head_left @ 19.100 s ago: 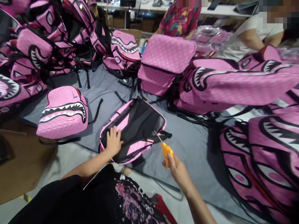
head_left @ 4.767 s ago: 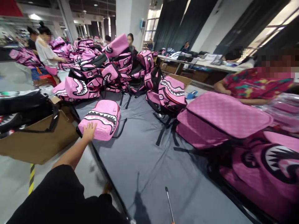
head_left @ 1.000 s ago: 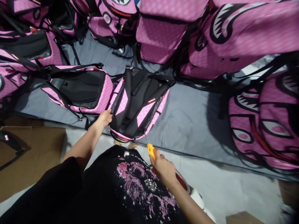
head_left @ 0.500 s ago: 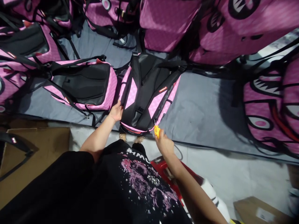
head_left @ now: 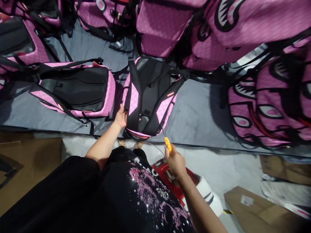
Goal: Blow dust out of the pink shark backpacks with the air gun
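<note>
A pink and black backpack (head_left: 152, 84) lies on the grey-covered table in front of me, its black back panel and shoulder straps facing up. My left hand (head_left: 120, 117) grips its left side near the bottom, with the fingers partly hidden by the bag. My right hand (head_left: 175, 160) is closed round a yellow-handled tool (head_left: 167, 144) with a thin metal shaft. That shaft points at the backpack's lower right corner, by the end of the right strap; whether it touches cannot be told. A thin cord loops below the bag towards my right hand.
Another pink backpack (head_left: 77, 87) lies panel-up to the left. Several more stand along the back, and a shark-faced one (head_left: 245, 106) is at the right. The grey cover (head_left: 194, 119) ends at the table's front edge. Cardboard boxes (head_left: 31, 171) and a red stool (head_left: 167, 174) are below.
My right hand has drawn the yellow-handled tool slightly down and right from the corner, and more of its shaft shows. My left hand stays on the bag. The view has shifted right.
</note>
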The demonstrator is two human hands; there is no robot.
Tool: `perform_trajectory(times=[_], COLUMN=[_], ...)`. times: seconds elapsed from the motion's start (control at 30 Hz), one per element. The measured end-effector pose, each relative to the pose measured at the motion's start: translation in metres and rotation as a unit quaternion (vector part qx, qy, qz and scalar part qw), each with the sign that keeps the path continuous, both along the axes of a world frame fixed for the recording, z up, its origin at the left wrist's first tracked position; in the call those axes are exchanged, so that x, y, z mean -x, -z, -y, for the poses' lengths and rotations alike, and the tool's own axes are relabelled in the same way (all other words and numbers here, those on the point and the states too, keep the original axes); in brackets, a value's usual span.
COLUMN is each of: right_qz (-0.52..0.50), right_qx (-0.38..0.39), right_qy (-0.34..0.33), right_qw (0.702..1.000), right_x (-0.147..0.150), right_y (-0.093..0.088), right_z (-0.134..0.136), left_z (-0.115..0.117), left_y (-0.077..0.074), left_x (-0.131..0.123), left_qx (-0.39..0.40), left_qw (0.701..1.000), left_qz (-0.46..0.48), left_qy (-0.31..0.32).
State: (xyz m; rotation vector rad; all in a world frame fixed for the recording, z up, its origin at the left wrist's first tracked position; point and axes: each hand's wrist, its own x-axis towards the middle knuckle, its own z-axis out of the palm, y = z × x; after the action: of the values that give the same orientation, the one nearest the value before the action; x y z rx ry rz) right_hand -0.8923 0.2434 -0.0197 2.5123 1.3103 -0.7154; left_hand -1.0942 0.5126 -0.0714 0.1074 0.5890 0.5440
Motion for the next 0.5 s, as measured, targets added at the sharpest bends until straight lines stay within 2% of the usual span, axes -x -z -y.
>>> perform_trajectory(times=[0.13,0.2,0.27,0.4,0.5], right_qz=[-0.073,-0.120,-0.138,-0.141,-0.150], right_qx=[-0.012,-0.011,0.020,0.098,0.115], right_qy=[0.024,0.021,0.018,0.021,0.033], right_qw=[0.997,0.992,0.990,0.985,0.981], right_x=[0.029,0.047,0.060,0.067,0.066], right_y=[-0.014,-0.017,-0.017,-0.015,-0.014], right_z=[0.051,0.062,0.054,0.020,0.009], left_z=[0.002,0.004,0.004,0.005,0.010], left_y=[0.003,0.004,0.003,-0.005,-0.016], left_x=[-0.006,-0.007,-0.009,-0.017,-0.019], left_qx=[-0.006,-0.005,-0.006,-0.024,-0.069], left_qw=[1.000,1.000,1.000,0.999,0.986], left_qz=[0.005,0.007,0.001,-0.041,-0.145], left_qy=[-0.002,0.007,0.014,0.024,0.034])
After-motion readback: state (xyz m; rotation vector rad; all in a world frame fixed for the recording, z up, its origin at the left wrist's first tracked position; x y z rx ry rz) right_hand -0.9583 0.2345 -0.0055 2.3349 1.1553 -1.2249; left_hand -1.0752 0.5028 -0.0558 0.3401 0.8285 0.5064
